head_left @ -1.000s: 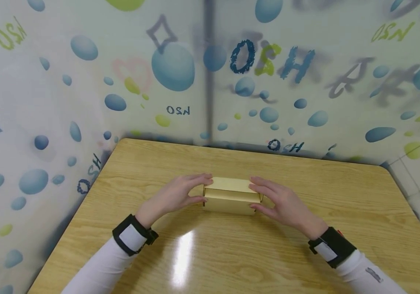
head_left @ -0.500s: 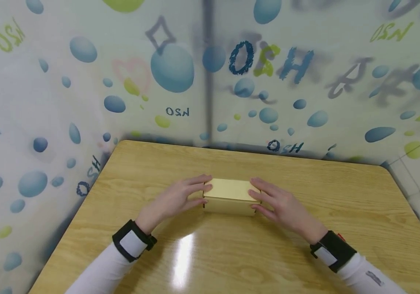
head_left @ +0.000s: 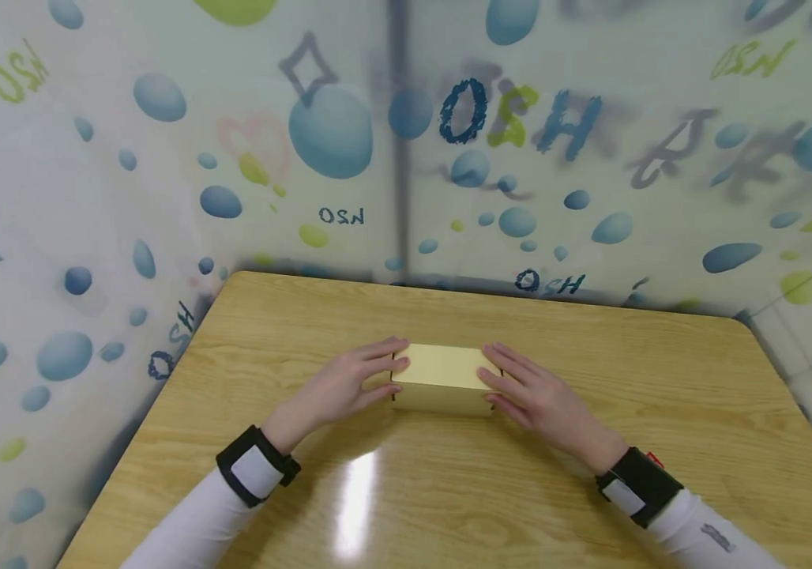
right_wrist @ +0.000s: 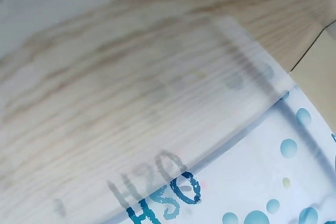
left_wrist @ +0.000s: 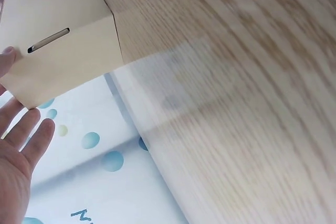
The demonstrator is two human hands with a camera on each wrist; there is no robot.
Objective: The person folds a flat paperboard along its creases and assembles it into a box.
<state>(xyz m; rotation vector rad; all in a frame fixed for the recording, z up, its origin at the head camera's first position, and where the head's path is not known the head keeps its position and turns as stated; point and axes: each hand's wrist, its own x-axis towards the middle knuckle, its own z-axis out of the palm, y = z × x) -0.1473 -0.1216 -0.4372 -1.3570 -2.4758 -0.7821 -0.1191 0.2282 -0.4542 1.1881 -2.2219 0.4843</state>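
Note:
A pale yellow box point(head_left: 449, 366) with a flat top sits on the wooden table, its top meeting the front panel along a thin dark line. At its left end my left hand point(head_left: 340, 391) holds it, thumb at the front corner and fingers over the top edge. My right hand point(head_left: 544, 399) grips the other end in much the same way. In the left wrist view, a narrow slot point(left_wrist: 48, 40) cuts one side of the box, and the left fingers point(left_wrist: 38, 142) reach up to its corner. Only a sliver of the box point(right_wrist: 317, 74) shows in the right wrist view; the right hand is outside it.
The wood-grained table point(head_left: 292, 316) stretches out around the box, with a bright light reflection in front. Behind it and at the left stands a wall point(head_left: 249, 197) printed with blue bubbles and letters. Black bands point(head_left: 257, 466) circle both wrists.
The box's top flap has come down toward the front, covering the gap seen one second ago. Both hands have stayed at its ends, fingers shifting slightly forward over the top.

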